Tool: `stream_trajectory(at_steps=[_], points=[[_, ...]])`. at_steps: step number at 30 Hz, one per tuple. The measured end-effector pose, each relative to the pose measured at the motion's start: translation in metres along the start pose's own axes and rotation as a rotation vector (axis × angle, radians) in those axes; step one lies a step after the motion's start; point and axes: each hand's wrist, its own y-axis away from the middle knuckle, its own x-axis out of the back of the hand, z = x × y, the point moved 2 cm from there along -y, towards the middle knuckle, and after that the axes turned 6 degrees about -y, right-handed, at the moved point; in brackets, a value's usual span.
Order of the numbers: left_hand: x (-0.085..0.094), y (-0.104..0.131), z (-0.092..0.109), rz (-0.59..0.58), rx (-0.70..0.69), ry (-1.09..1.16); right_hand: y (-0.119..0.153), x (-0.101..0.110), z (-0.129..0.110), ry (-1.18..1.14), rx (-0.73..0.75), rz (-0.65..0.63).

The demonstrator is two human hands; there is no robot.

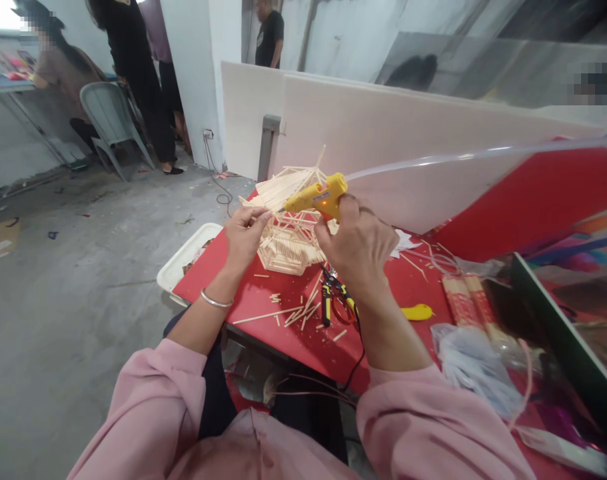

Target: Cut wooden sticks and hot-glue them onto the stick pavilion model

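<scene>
My right hand (358, 240) is wrapped round the handle of a yellow hot glue gun (313, 195), with a small orange light glowing on its body. A long translucent glue stick (433, 161) runs out of its back end to the right. The nozzle points left, close to the fingertips of my left hand (246, 230). Those fingers are pinched together at the edge of a model built of thin wooden sticks (288, 250), which has a slatted roof and a many-sided base. Whatever they pinch is too small to make out. The model stands on a red table (283, 340).
Loose sticks (303, 310) and yellow-black pliers (326, 297) lie before the model. A yellow-handled tool (417, 312), stick packs (466, 303) and a plastic bag (476, 367) are at right. White boards (383, 140) lean behind; a white tray (170, 260) sits left. Several people are beyond.
</scene>
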Motion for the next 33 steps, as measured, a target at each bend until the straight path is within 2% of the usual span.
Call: stream_trajectory(at_steps=[13, 24, 33], points=[[0.0016, -0.0022, -0.0060, -0.003, -0.012, -0.022, 0.0025, -0.0070, 0.0011, -0.003, -0.013, 0.009], [0.0005, -0.0037, -0.0031, -0.003, -0.034, 0.000, 0.0029, -0.0098, 0.0021, -0.003, -0.024, 0.021], [0.0001, -0.0040, -0.0043, 0.021, -0.050, 0.009, 0.0036, -0.0097, 0.0022, -0.017, -0.032, -0.012]])
